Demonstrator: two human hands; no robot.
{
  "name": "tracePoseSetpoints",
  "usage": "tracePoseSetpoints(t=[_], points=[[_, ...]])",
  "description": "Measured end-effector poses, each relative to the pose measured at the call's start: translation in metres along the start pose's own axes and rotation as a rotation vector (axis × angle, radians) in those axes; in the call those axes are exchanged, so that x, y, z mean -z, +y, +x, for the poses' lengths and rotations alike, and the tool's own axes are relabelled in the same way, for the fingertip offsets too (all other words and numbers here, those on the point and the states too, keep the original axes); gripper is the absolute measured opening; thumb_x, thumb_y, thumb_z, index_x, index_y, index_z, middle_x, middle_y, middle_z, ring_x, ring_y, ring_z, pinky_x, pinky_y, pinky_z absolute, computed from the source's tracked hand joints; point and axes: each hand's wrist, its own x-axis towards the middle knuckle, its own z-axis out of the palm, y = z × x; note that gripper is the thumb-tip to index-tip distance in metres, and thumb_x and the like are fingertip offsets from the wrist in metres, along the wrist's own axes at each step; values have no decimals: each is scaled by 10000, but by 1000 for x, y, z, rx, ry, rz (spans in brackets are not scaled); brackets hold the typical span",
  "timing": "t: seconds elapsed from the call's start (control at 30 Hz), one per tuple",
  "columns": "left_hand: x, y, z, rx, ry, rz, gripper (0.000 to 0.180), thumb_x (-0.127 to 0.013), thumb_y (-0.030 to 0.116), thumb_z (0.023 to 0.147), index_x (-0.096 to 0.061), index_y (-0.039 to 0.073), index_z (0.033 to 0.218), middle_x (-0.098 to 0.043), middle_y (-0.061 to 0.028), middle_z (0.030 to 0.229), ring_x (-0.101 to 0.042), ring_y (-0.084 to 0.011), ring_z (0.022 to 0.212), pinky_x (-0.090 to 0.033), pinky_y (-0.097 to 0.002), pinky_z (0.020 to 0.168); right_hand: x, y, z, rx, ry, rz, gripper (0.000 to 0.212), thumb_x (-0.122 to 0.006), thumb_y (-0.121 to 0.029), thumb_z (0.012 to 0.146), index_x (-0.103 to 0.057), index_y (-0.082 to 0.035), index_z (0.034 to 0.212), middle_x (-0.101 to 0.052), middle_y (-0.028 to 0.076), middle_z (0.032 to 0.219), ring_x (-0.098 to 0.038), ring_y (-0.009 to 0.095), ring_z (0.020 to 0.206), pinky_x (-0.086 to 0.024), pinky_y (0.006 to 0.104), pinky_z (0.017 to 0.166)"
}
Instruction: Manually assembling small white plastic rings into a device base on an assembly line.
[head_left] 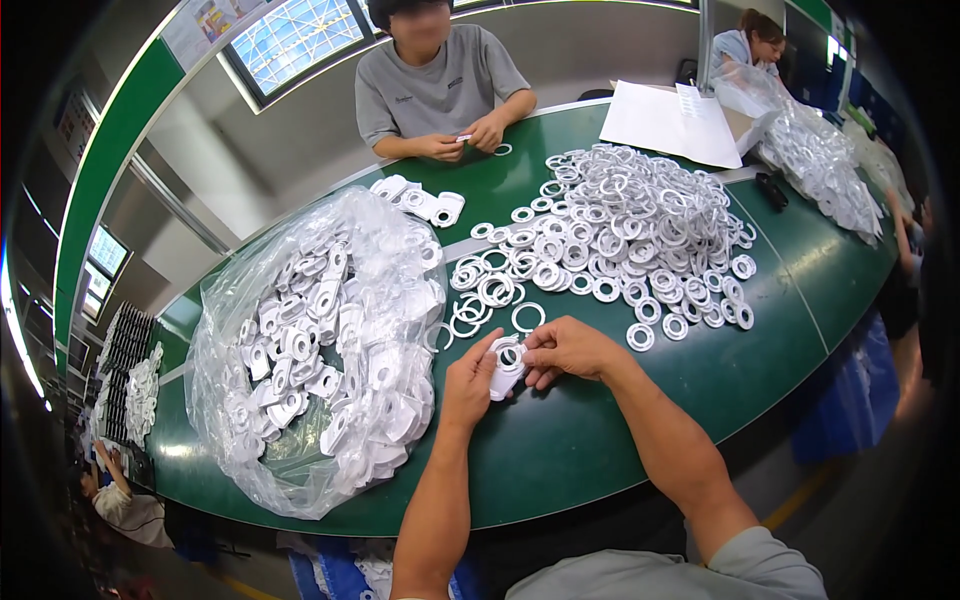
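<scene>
My left hand (471,382) holds a white plastic part (505,378) with a round hole, just above the green table near its front edge. On the right side of that part, my right hand (578,350) has its thumb and fingers closed at the rim of the hole. Whether a separate ring sits in the hole is too small to tell. A thin white ring (541,316) lies on the table just beyond my hands. Left of them, a clear plastic bag (222,405) lies spread with many similar white parts (298,345) in it.
A big heap of white rings (640,215) covers the table (600,480) ahead and right. Across the table a person in a grey shirt (440,85) handles a small white piece. White sheets (670,125), a black object (771,191) and another filled plastic bag (815,150) lie far right.
</scene>
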Motion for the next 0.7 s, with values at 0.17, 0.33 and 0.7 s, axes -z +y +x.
tracePoseSetpoints(t=[0.17, 0.33, 0.7], points=[[0, -4, -1, 8, -22, -40, 353, -463, 168, 988, -525, 21, 1303, -649, -77, 960, -619, -109, 692, -547, -251, 556, -1, 0, -4, -11, 4, 3, 191, -626, -73, 891, -599, 83, 998, -664, 127, 834, -680, 175, 700, -577, 265, 586], [-1, -13, -2, -36, -7, 29, 349, -466, 156, 988, -523, 13, 1301, -651, -82, 959, -619, -112, 704, -538, -250, 571, -3, 8, -2, 32, 43, -39, 159, -603, -49, 893, -594, 81, 984, -656, 123, 802, -677, 174, 690, -572, 268, 571], [0, 5, 6, 17, 109, -15, 383, -595, 87, 883, -509, -12, 1244, -636, -118, 1040, -650, -157, 747, -482, -229, 529, -12, -6, 2, 158, 193, -4, 206, -614, -36, 876, -603, 56, 1060, -663, 128, 793, -673, 177, 701, -566, 283, 594]])
